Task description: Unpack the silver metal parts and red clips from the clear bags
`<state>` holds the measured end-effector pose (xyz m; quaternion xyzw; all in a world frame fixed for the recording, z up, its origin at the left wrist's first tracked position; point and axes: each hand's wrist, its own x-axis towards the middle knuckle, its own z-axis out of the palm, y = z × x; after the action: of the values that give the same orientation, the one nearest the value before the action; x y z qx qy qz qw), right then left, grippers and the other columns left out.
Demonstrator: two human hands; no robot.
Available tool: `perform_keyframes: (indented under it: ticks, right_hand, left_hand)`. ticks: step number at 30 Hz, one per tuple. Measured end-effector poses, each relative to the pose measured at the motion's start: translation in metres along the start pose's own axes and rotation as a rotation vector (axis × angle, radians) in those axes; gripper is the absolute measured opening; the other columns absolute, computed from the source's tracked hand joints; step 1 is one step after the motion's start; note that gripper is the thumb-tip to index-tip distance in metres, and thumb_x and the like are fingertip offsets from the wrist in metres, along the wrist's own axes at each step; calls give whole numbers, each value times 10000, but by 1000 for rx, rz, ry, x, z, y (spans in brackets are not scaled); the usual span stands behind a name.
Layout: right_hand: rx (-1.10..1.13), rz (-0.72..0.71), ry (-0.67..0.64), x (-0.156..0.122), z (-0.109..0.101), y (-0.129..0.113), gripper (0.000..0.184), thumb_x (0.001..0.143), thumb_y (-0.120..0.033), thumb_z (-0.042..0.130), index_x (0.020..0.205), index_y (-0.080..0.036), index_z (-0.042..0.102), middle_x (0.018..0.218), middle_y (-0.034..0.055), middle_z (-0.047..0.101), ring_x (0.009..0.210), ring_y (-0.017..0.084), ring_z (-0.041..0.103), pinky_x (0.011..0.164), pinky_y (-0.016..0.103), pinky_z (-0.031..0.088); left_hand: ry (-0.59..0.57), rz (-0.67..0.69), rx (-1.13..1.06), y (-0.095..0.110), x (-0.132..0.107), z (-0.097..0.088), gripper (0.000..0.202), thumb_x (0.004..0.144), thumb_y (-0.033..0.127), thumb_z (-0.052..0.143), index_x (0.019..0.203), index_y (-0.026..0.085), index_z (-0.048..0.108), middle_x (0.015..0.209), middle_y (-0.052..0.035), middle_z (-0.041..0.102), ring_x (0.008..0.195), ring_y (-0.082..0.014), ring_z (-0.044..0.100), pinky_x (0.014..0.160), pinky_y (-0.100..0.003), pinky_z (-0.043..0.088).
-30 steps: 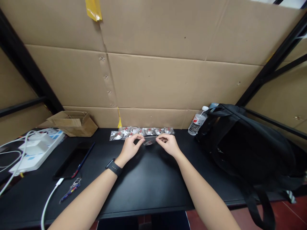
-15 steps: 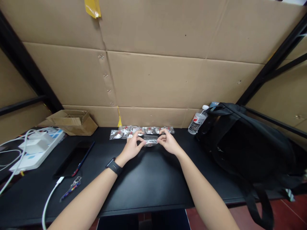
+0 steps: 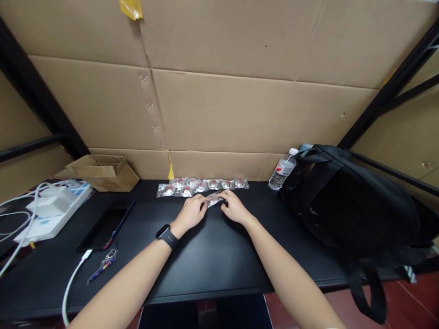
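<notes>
Between my hands, a small clear plastic packet (image 3: 214, 200) lies at or just over the black desk, partly hidden by my fingers. My left hand (image 3: 191, 213), with a dark watch on its wrist, has bent fingers closed on the packet's left end. At the other end, the fingers of my right hand (image 3: 236, 207) are closed on its upper right edge. Just behind them, several clear packets (image 3: 187, 191) with round silvery pieces and red marks lie in rows along the cardboard wall.
A black backpack (image 3: 360, 205) and a water bottle (image 3: 282, 170) stand on the right. To the left are an open cardboard box (image 3: 120, 176), a white power strip (image 3: 55, 221) with cables, a dark tablet or phone (image 3: 104, 226) on a charging cable, and a keyring (image 3: 104, 265). The black desk (image 3: 206, 269) ends near me.
The packet has gone from being held up and facing me to lying flatter. Both hands have lowered and turned palm-down, with fingers over its edges.
</notes>
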<state>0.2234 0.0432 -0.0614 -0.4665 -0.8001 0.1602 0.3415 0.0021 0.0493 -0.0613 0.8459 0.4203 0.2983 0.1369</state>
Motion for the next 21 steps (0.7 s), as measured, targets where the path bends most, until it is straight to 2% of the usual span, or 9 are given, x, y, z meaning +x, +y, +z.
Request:
perform_keyframes:
  ticks: [6, 12, 17, 21]
  right_hand:
    - [-2, -32, -41, -1, 7, 2, 592, 793, -75, 584, 1363, -234, 588, 1390, 89, 582, 1293, 252, 514, 1119, 464, 400]
    - [119, -71, 34, 4, 12, 0, 600, 816, -92, 559, 1401, -228, 560, 1442, 91, 556, 1343, 224, 513, 1148, 421, 398]
    - [55, -65, -46, 5, 13, 1, 623, 782, -62, 577, 1386, -215, 572, 1415, 104, 563, 1279, 239, 539, 1088, 426, 442]
    - [-140, 31, -111, 4, 15, -2, 483, 835, -123, 605, 1304, -232, 646, 1437, 109, 521, 1291, 285, 460, 1073, 494, 403]
  left_hand:
    - [17, 20, 46, 3, -3, 2, 297, 920, 224, 548, 1199, 205, 650, 1238, -100, 616, 1155, -243, 607, 1034, -385, 462]
    - [45, 16, 1, 6, -4, 1, 462, 880, 211, 608, 1326, 223, 492, 1316, -103, 581, 1216, -260, 570, 1008, -408, 472]
    - [-25, 36, 71, 7, -5, -1, 398, 889, 213, 607, 1281, 247, 555, 1322, -81, 586, 1207, -246, 571, 1001, -380, 442]
    - [-38, 17, 160, 10, -6, -1, 309, 940, 212, 539, 1236, 261, 612, 1242, -63, 656, 1161, -246, 587, 983, -394, 388]
